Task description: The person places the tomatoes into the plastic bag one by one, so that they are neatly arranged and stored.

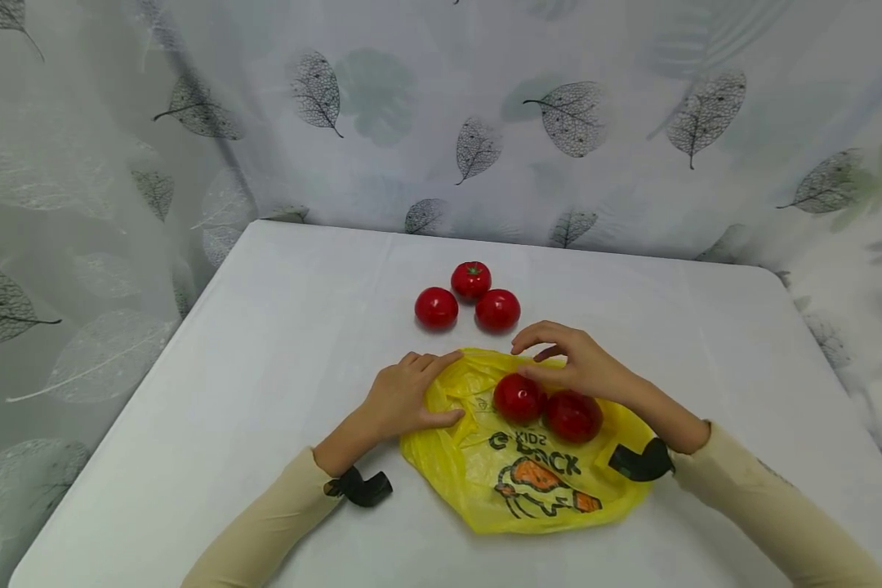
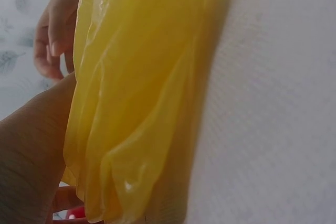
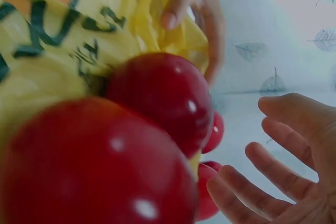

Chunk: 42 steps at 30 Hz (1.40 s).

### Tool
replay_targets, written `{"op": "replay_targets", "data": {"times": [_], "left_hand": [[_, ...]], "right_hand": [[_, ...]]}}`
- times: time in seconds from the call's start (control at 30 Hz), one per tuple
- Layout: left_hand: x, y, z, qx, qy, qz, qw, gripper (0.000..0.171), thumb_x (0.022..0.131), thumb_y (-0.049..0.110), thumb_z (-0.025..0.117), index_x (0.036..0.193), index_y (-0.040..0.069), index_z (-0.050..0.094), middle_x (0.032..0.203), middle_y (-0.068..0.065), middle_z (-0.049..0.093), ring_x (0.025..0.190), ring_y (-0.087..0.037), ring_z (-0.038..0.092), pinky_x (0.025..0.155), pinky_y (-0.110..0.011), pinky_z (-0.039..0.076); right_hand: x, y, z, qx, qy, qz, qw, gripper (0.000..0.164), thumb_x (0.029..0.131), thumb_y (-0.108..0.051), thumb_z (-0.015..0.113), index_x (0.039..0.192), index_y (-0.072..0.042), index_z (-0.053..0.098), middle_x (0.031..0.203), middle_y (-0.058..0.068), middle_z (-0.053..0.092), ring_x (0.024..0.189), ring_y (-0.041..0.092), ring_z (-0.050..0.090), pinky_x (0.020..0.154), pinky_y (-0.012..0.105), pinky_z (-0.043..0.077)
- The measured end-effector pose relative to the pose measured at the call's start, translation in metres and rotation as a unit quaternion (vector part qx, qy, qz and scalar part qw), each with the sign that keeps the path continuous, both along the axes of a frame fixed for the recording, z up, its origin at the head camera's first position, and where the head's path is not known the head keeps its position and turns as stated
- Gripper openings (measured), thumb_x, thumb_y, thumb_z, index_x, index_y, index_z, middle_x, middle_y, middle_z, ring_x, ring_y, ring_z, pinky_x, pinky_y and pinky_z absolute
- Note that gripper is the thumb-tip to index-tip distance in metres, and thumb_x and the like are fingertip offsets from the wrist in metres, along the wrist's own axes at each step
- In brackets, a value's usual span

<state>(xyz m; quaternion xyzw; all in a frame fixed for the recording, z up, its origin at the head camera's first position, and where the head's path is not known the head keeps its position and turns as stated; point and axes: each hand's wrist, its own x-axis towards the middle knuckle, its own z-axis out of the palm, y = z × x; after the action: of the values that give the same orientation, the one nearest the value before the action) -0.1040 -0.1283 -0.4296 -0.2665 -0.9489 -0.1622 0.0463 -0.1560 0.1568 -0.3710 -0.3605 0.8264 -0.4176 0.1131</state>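
Note:
A yellow plastic bag [image 1: 485, 498] with printed letters and an orange figure lies spread on the table. Two shiny red tomatoes rest on it side by side, a left one [image 1: 518, 398] and a right one [image 1: 573, 416]. At the bag's left edge my left hand [image 1: 404, 396] holds the plastic between its thumb and fingers; the left wrist view shows yellow folds [image 2: 136, 98] up close. My right hand [image 1: 576, 363] hovers over the far side of the bag, fingers spread and bent, beside the tomatoes. In the right wrist view its palm [image 3: 299, 182] holds nothing.
Beyond the bag stand three more red tomatoes: a left one [image 1: 436, 309], a right one [image 1: 497, 310] and a back one [image 1: 471, 280] with a green stem top. The white table [image 1: 301, 327] ends at a leaf-patterned curtain [image 1: 426, 122]. Black straps [image 1: 643, 461] sit at both wrists.

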Motion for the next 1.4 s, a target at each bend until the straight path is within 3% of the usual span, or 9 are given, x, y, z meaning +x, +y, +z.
{"op": "replay_targets", "data": {"times": [0.17, 0.37, 0.67, 0.87, 1.13, 1.4], "left_hand": [[0.001, 0.000, 0.000, 0.002, -0.003, -0.002, 1.0000, 0.078, 0.081, 0.058, 0.065, 0.147, 0.023, 0.043, 0.124, -0.005, 0.063, 0.107, -0.024, 0.057, 0.075, -0.036, 0.054], [0.001, 0.000, 0.000, -0.001, -0.011, 0.003, 0.9999, 0.077, 0.082, 0.058, 0.064, 0.147, 0.024, 0.042, 0.126, -0.005, 0.063, 0.109, -0.024, 0.057, 0.077, -0.036, 0.054], [0.001, -0.002, 0.000, -0.012, -0.018, 0.000, 0.9998, 0.078, 0.082, 0.060, 0.063, 0.147, 0.023, 0.042, 0.127, -0.005, 0.062, 0.108, -0.023, 0.056, 0.078, -0.035, 0.054], [0.000, -0.004, 0.000, -0.015, -0.010, -0.006, 0.9998, 0.079, 0.083, 0.062, 0.062, 0.148, 0.023, 0.041, 0.127, -0.004, 0.061, 0.109, -0.022, 0.055, 0.077, -0.034, 0.053], [0.000, -0.003, 0.002, -0.024, 0.001, -0.006, 0.9997, 0.081, 0.082, 0.063, 0.062, 0.148, 0.022, 0.041, 0.126, -0.004, 0.061, 0.108, -0.023, 0.056, 0.077, -0.034, 0.054], [0.001, -0.003, 0.000, -0.033, 0.009, -0.002, 0.9994, 0.081, 0.082, 0.064, 0.062, 0.148, 0.022, 0.041, 0.126, -0.003, 0.062, 0.108, -0.022, 0.056, 0.076, -0.033, 0.054]], "right_hand": [[-0.009, 0.000, 0.005, -0.017, 0.038, -0.022, 0.999, 0.029, 0.085, -0.007, 0.074, 0.113, -0.007, 0.066, 0.116, 0.008, 0.064, 0.111, 0.025, 0.058, 0.086, 0.044, 0.055], [-0.020, -0.006, 0.006, -0.030, 0.041, -0.050, 0.997, 0.035, 0.084, -0.007, 0.075, 0.118, -0.004, 0.064, 0.121, 0.011, 0.061, 0.114, 0.027, 0.055, 0.087, 0.045, 0.054], [-0.041, -0.016, 0.000, -0.030, -0.002, -0.088, 0.996, 0.035, 0.087, -0.009, 0.073, 0.119, 0.000, 0.063, 0.120, 0.017, 0.060, 0.114, 0.036, 0.058, 0.089, 0.051, 0.052], [-0.061, -0.023, -0.005, -0.004, -0.038, -0.111, 0.993, 0.042, 0.086, -0.012, 0.074, 0.124, -0.002, 0.060, 0.130, 0.019, 0.053, 0.119, 0.040, 0.054, 0.092, 0.052, 0.050], [-0.075, -0.029, -0.010, 0.035, -0.074, -0.101, 0.992, 0.056, 0.086, -0.012, 0.073, 0.136, -0.002, 0.051, 0.141, 0.021, 0.046, 0.123, 0.043, 0.049, 0.096, 0.056, 0.047], [-0.083, -0.035, -0.015, 0.040, -0.105, -0.088, 0.990, 0.055, 0.086, -0.010, 0.073, 0.135, 0.003, 0.050, 0.139, 0.024, 0.047, 0.129, 0.042, 0.040, 0.104, 0.057, 0.039]]}}
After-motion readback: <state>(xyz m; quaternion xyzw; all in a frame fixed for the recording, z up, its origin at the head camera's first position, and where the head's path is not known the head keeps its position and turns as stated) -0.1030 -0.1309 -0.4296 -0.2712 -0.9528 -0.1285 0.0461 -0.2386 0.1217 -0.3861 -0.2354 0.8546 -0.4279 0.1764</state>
